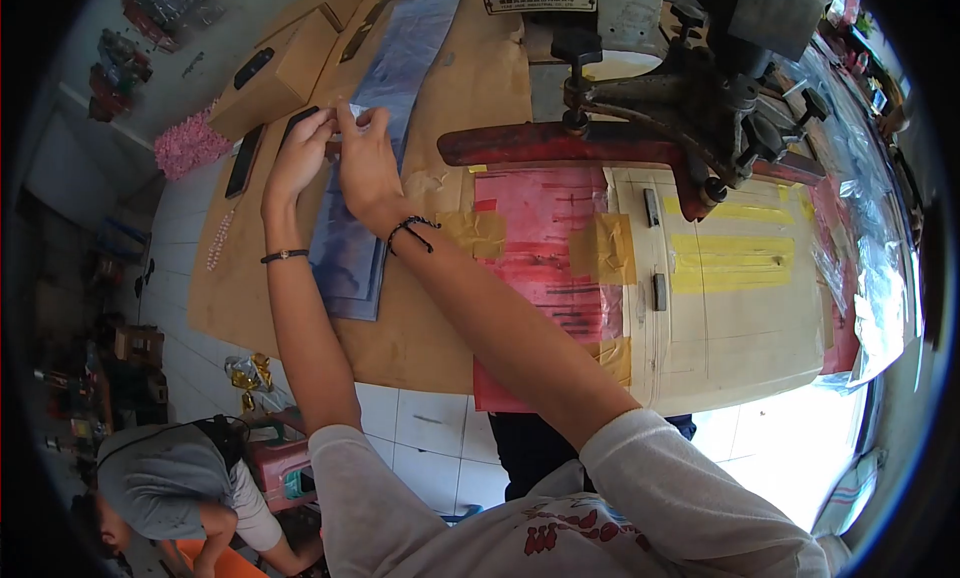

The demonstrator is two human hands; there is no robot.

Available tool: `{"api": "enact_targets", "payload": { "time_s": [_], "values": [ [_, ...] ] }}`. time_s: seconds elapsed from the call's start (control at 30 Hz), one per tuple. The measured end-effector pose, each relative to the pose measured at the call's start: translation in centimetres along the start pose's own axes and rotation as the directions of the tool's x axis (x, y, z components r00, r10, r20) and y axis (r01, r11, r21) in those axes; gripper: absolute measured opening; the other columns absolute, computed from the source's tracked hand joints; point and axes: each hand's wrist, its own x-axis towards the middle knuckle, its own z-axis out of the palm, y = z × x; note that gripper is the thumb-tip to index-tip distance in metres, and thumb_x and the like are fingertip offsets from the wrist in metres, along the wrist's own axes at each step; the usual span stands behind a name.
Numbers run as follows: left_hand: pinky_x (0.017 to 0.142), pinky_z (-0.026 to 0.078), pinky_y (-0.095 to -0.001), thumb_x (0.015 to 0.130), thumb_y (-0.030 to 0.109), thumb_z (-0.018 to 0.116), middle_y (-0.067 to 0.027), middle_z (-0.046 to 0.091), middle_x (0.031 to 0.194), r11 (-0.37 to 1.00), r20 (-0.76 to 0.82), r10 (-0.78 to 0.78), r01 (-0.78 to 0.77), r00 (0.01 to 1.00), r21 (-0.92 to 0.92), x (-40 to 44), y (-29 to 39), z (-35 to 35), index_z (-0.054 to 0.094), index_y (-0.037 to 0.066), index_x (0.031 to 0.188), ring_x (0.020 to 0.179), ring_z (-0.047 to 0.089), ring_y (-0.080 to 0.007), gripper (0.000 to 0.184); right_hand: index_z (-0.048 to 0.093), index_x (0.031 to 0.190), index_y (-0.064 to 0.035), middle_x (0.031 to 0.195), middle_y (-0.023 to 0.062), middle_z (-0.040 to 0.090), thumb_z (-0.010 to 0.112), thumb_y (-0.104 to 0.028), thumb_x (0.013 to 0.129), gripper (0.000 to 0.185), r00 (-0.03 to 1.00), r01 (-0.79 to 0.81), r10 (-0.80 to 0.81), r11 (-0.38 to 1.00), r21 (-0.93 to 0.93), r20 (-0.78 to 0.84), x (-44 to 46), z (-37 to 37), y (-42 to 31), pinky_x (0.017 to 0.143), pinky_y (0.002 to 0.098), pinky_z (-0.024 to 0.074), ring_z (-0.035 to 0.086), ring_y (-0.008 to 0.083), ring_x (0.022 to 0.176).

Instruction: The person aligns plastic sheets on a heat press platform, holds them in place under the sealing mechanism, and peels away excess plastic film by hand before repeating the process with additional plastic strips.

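My left hand (300,158) and my right hand (366,158) are close together over the upper left of the brown-covered table, fingers pinched. Between the fingertips shows a small pale bit, too small to name. Beneath and beside them a long stack of bluish plastic film (345,268) runs from the top edge down toward the table's front. A dark phone-like object (245,161) lies left of my left hand, and another dark item (298,124) is partly hidden behind its fingers.
A cardboard box (275,78) sits at upper left, beside pink material (190,140). At right, a machine with a red bar (540,145) stands over a taped board (745,318). A co-worker in grey (165,478) bends low at lower left.
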Motion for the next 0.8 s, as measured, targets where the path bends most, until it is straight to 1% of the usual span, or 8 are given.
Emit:
{"api": "enact_targets", "payload": {
  "time_s": [0.07, 0.17, 0.27, 0.57, 0.7, 0.8],
  "values": [
    [0.070, 0.047, -0.0254, 0.109, 0.016, 0.042, -0.0043, 0.071, 0.107, 1.000, -0.012, -0.017, 0.017, 1.000, 0.019, -0.3, 0.5, 0.3, 0.063, -0.002, 0.126, 0.079, 0.066, -0.0115, 0.032, 0.043, 0.150, -0.0073, 0.126, 0.0238, 0.044, 0.057, 0.005, 0.090, 0.063, 1.000, -0.001, 0.001, 1.000, 0.008, 0.002, 0.0, -0.1, -0.1, 0.097, 0.0462, 0.0535, 0.059, 0.0432, 0.114],
    [0.069, 0.047, -0.0257, 0.109, 0.017, 0.042, -0.0050, 0.071, 0.106, 0.999, -0.068, 0.023, -0.021, 0.997, 0.027, -0.6, 1.1, 1.0, 0.063, -0.003, 0.125, 0.077, 0.066, -0.0119, 0.033, 0.043, 0.151, -0.0079, 0.124, 0.0233, 0.045, 0.057, 0.006, 0.090, 0.064, 1.000, 0.009, -0.009, 1.000, 0.015, -0.008, 0.0, 0.1, 0.1, 0.098, 0.0459, 0.0534, 0.059, 0.0425, 0.112],
    [0.068, 0.047, -0.0259, 0.109, 0.018, 0.042, -0.0054, 0.071, 0.105, 0.998, -0.082, 0.004, 0.001, 0.997, 0.067, -0.6, 1.2, 1.1, 0.063, -0.004, 0.123, 0.075, 0.066, -0.0127, 0.034, 0.044, 0.151, -0.0079, 0.124, 0.0227, 0.046, 0.057, 0.006, 0.090, 0.064, 0.999, 0.028, -0.027, 1.000, 0.006, -0.024, 0.0, 0.3, 0.3, 0.098, 0.0455, 0.0534, 0.060, 0.0416, 0.111],
    [0.060, 0.044, -0.0250, 0.109, 0.021, 0.043, -0.0043, 0.071, 0.098, 1.000, -0.071, 0.020, -0.019, 0.997, 0.017, 0.0, 0.3, 0.8, 0.066, 0.000, 0.117, 0.070, 0.064, -0.0105, 0.032, 0.048, 0.148, -0.0075, 0.123, 0.0208, 0.047, 0.056, 0.006, 0.090, 0.060, 1.000, 0.024, -0.024, 0.999, -0.021, 0.004, -0.2, 0.2, 0.2, 0.097, 0.0450, 0.0536, 0.061, 0.0406, 0.108],
    [0.060, 0.044, -0.0249, 0.109, 0.020, 0.042, -0.0033, 0.070, 0.097, 1.000, -0.072, 0.016, -0.014, 0.997, 0.022, -0.1, 0.5, 0.8, 0.065, 0.001, 0.118, 0.070, 0.064, -0.0103, 0.032, 0.047, 0.148, -0.0072, 0.122, 0.0208, 0.048, 0.057, 0.006, 0.089, 0.061, 1.000, 0.024, -0.024, 1.000, -0.012, 0.003, -0.3, 0.2, 0.2, 0.096, 0.0453, 0.0538, 0.061, 0.0410, 0.108],
    [0.060, 0.044, -0.0251, 0.109, 0.020, 0.042, -0.0033, 0.070, 0.098, 1.000, -0.070, 0.001, 0.002, 0.998, 0.031, 0.0, 0.3, 0.9, 0.065, 0.000, 0.119, 0.072, 0.064, -0.0104, 0.032, 0.046, 0.149, -0.0070, 0.122, 0.0213, 0.048, 0.059, 0.008, 0.088, 0.064, 1.000, 0.005, -0.005, 0.999, 0.038, -0.005, -0.1, 0.1, 0.2, 0.096, 0.0456, 0.0537, 0.061, 0.0413, 0.108]
  ]
}}
